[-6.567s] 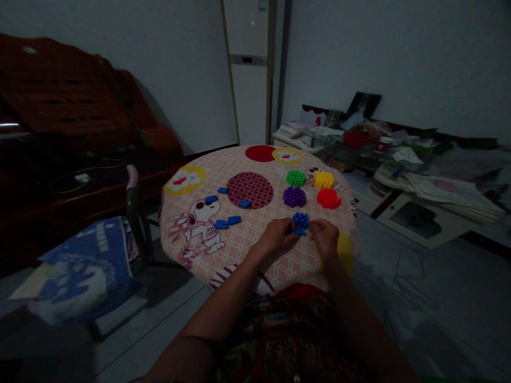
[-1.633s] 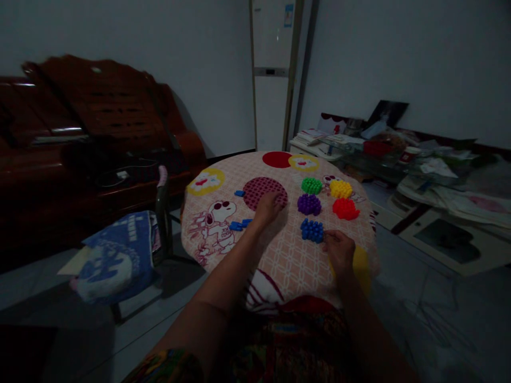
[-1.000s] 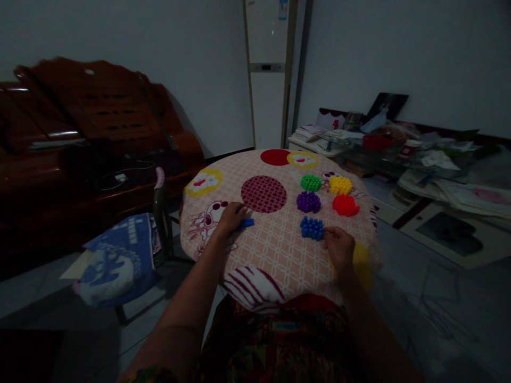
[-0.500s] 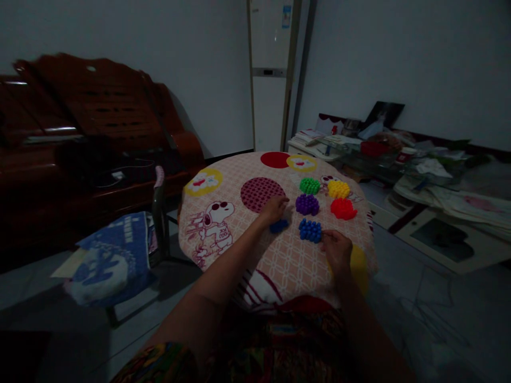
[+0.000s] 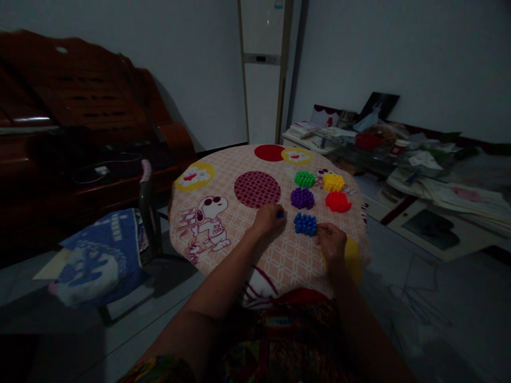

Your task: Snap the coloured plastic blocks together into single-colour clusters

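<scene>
A pink, lattice-patterned, cloth-covered round table (image 5: 223, 165) stands on a pale tiled floor (image 5: 155, 319) in a dim room, flanked by a carved red-brown wooden bench (image 5: 80, 90), a dark-framed chair (image 5: 149, 223) draped with one blue printed cloth (image 5: 120, 234) and a cluttered white low cabinet (image 5: 471, 246); one tall white floor-standing unit (image 5: 261, 101) fills the corner. On the tabletop sit five knobbly plastic clusters, one of each colour: green (image 5: 305, 179), yellow (image 5: 334, 182), purple (image 5: 302, 198), red (image 5: 338, 201) and, nearest the person, blue (image 5: 305, 224). The left hand (image 5: 266, 221) has its fingers clamped on one small blue plastic piece (image 5: 281, 215), left of the blue cluster; the right hand (image 5: 332, 242) has its fingertips together at that cluster's right edge, its grip impossible to tell.
</scene>
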The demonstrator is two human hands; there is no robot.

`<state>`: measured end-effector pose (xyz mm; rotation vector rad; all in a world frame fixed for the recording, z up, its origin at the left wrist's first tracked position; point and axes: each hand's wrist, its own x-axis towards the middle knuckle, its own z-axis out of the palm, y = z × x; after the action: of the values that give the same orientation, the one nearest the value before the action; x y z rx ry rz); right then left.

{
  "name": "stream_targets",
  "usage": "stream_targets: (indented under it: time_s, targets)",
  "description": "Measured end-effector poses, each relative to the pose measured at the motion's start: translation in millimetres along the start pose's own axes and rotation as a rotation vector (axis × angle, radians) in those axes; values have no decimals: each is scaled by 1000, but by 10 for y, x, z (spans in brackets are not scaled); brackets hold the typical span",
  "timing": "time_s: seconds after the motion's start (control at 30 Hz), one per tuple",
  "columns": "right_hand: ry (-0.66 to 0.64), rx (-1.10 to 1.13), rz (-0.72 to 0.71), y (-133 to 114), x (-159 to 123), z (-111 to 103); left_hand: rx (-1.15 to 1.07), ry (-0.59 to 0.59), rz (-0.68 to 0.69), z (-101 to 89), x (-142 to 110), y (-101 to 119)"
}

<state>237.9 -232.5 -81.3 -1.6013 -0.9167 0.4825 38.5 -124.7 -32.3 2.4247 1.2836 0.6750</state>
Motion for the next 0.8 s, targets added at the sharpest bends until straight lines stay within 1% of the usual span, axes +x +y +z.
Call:
stream_targets:
  time_s: [0.07,0.17,0.23,0.33,0.43,0.63,0.7,0.8]
  targets:
    - [-4,0,1,-4,1,1,-131,12,31,-24,28,19]
    - [-1,-1,1,-28,-1,1,-290,-10,64,-49,35,49]
    - [0,-16,1,-42,-2,-1,-349,-19,77,-61,26,52]
    - [5,-42,-10,-35,3,-4,-415,35,85,-75,24,14]
    - [1,-51,-27,-3,15,-5,-517,92,63,-74,45,-55]
    - [-1,-46,-36,17,15,-8,-822,83,-51,-59,54,-127]
    - [-2,-35,-33,11,12,-8,-863,76,-54,-58,51,-125]
    - [10,-47,-28,1,13,-5,-826,46,-15,-38,55,-104]
